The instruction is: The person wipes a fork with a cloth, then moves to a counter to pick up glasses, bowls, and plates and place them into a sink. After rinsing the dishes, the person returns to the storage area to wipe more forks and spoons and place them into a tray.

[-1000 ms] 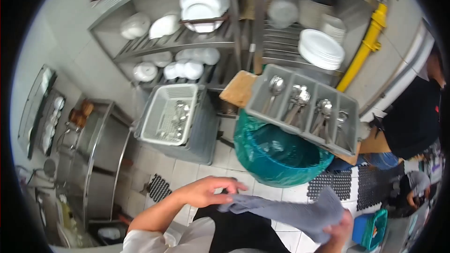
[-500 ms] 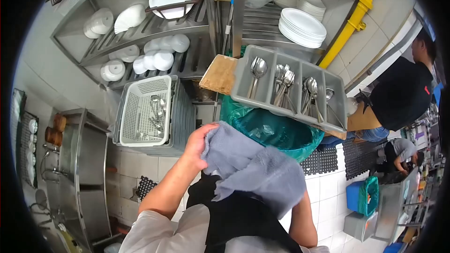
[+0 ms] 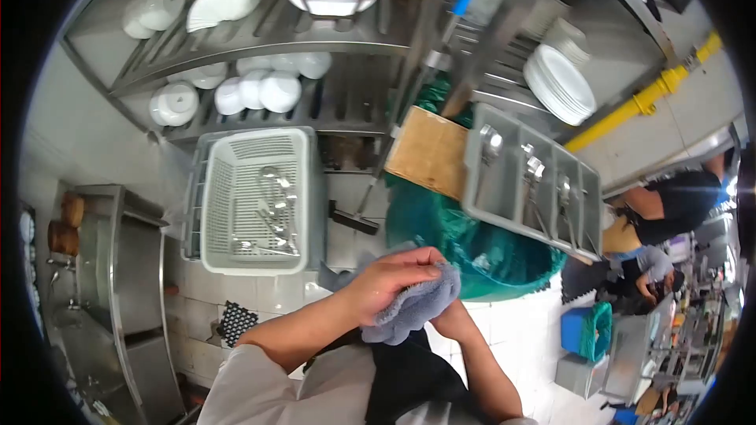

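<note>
This is a commercial kitchen, apparently its dishwashing corner. A white mesh basket (image 3: 230, 189) holds loose metal cutlery (image 3: 277, 205). Beyond the basket, a slatted steel rack (image 3: 346, 98) carries many white bowls (image 3: 256, 93); further to its right stands a stack of white plates (image 3: 559, 83). To the basket's left is a steel unit (image 3: 142, 267) with taps. To its right sit a divided cutlery tray (image 3: 494, 177) and a bin with a green liner (image 3: 413, 212). Well right of it, people in work clothes (image 3: 687, 203) share the tiled room.
</note>
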{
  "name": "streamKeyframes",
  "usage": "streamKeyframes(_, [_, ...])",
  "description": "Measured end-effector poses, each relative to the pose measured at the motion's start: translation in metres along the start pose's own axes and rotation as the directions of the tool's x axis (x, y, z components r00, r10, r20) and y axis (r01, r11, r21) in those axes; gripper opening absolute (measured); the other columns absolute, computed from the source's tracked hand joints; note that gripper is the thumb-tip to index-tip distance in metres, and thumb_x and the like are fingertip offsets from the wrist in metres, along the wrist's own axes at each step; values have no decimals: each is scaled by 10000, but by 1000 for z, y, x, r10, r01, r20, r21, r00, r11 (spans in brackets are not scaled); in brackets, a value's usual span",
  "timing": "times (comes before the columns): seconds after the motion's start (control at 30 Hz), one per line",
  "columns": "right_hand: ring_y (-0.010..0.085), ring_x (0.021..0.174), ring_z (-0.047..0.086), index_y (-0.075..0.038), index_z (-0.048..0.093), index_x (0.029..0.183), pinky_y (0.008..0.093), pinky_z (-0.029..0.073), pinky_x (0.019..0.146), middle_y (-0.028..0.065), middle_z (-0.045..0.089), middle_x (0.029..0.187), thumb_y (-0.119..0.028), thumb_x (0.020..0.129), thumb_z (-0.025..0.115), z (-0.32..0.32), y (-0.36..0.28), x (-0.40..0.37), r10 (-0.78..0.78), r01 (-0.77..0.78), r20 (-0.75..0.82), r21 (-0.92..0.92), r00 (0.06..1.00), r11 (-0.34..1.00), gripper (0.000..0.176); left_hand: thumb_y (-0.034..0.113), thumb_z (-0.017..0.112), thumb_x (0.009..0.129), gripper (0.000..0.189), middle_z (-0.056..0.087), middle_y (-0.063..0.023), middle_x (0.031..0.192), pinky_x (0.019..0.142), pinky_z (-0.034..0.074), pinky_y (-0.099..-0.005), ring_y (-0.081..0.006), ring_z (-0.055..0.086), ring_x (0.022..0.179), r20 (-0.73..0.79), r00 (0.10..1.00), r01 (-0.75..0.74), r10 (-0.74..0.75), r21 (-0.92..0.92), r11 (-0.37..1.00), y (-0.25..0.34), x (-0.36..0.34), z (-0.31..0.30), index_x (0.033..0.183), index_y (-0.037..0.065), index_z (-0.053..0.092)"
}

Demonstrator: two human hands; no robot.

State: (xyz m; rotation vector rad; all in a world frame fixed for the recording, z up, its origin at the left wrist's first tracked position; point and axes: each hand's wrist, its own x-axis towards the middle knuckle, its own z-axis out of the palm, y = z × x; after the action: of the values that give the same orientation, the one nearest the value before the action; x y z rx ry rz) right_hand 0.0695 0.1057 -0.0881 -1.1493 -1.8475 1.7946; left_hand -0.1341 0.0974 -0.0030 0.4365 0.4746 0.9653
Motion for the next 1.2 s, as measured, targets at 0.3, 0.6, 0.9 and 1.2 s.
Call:
streamKeyframes(0.3, [128,825,578,8,643,1010,258,439,752,37,643,888,-71,740,578,-59,15,-42,-140,140,-13,195,990,971,289,150,531,906,184,590,-39,940,795,433,-230,-88,557,866,-136,876,-415,462,274,868,79,-73,-32,1020,7,550])
streamKeyframes(0.6, [391,1071,552,114,454,1215,461,458,929,252,555,1167,-52,767,456,-44,-28,-60,-88,338,-377,673,922,658,478,261,489,932,249,618,-99,1058,857,486,-324,-228,606,970,-54,738,-619,673,343,707,40,-86,-40,1083,80,571])
streamKeyframes(0.9, [329,1181,490,-11,498,1244,473,357,1022,155,550,1242,-116,821,494,-107,15,-63,-182,204,-127,838,975,506,436,277,481,930,287,610,-109,1086,878,476,-340,-240,597,995,54,910,-414,411,135,900,-97,-105,34,1104,64,564])
streamKeyframes(1.2, [226,1030,536,13,540,1141,345,420,913,108,572,1105,27,740,537,0,33,-69,-68,113,-94,646,993,755,401,293,473,928,326,602,-119,1113,899,465,-357,-251,587,1020,-176,779,-608,602,28,794,-123,-134,-8,1126,48,557])
